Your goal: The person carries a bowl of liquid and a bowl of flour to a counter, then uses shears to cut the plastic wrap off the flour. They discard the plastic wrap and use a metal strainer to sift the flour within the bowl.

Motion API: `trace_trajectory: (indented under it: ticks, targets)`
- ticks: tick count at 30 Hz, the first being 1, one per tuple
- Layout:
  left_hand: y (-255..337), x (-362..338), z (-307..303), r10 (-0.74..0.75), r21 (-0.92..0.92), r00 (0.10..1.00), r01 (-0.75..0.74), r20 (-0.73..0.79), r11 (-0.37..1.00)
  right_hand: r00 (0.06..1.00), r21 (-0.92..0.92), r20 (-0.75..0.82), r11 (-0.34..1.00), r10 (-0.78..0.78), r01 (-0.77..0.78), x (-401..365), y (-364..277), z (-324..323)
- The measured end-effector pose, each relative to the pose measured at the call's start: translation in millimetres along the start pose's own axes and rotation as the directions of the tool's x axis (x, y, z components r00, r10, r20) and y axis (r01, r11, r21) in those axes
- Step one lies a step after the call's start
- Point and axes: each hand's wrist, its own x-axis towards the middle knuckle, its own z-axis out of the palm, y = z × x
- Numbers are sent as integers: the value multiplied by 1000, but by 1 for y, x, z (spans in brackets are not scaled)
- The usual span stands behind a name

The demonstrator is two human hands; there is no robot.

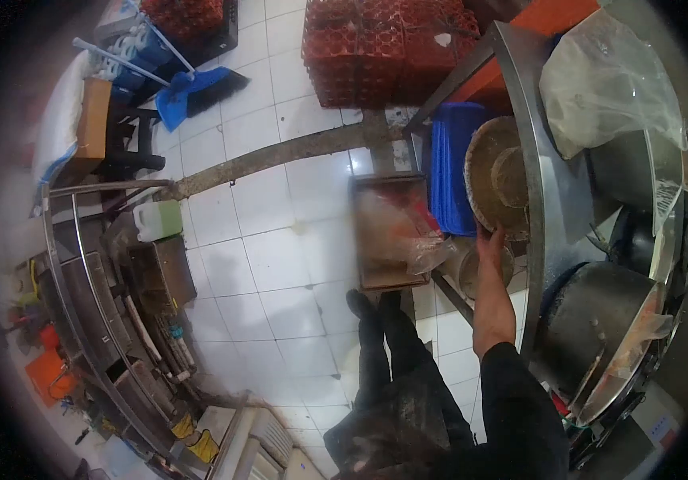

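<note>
The steel worktop (564, 212) has a round, brown-stained basin (484, 172) tucked partly beneath its near edge, and the right hand (491, 240) reaches in to the basin's rim. The fingers are slightly apart and bent against that rim, with the tips partly lost behind it, so I cannot tell whether they truly grip or only touch. Taking the basin by its edge makes sense, since the worktop overhangs its far side and leaves the rim facing the person as the easy place to reach. The left hand cannot be made out, so its state cannot be told. The blue trays (452, 168), also low by the worktop, are packed close together beside the basin, probably to save floor space. A round container (472, 268) sits below the worktop's edge, near the reaching forearm. Farther out from the worktop, a shallow crate (355, 240) on the floor carries clear plastic (428, 254), its low sides likely there to contain loose things. Up on the worktop's side lie a big dark pot (600, 308) and a cloudy plastic bag (612, 88), bulky things that seem put higher to free the walkway.
</note>
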Motion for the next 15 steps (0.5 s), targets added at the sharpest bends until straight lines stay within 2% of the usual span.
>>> trace_trajectory:
  ticks: [1,2,3,4,5,6,7,9,10,11,12,14,15]
  targets:
    - [1,0,-1,1,10,1000,-1,-1,1000,1000,-2,-6,1000,8,-8,4,8,-1]
    - [4,-2,-3,3,16,1000,-3,-1,1000,969,414,-123,898,215,-146,-5,-17,13]
    - [6,-1,-4,9,22,1000,-9,1,1000,891,766,-142,618,431,-177,-6,-24,17]
    - [8,-1,-5,16,25,1000,-16,2,1000,892,769,-140,615,429,-175,-11,-21,18]
    - [11,-2,-6,26,24,1000,-26,3,999,950,348,-186,921,251,-176,-12,9,10]
    - [14,-1,-7,37,26,999,-37,3,999,988,-160,-137,983,66,-88,-17,27,4]
    - [16,0,-8,49,29,999,-50,3,998,988,-150,-138,985,64,-85,-35,14,4]
    - [19,2,-12,83,34,997,-83,4,996,987,-441,36,883,-159,158,-76,-23,14]
    - [21,2,-15,106,38,994,-106,2,994,987,-433,33,888,-158,156,-85,-32,25]
    - [23,4,-18,134,38,991,-134,4,990,978,135,-63,973,198,-188,-90,-35,32]
    - [26,9,-21,186,41,982,-186,4,982,851,654,57,625,522,-427,-95,-40,35]
    - [32,15,-27,280,32,960,-280,14,959,845,624,103,628,524,-466,-118,-35,33]
    - [33,23,-29,357,21,934,-357,12,934,876,574,97,692,473,-438,-140,-48,42]
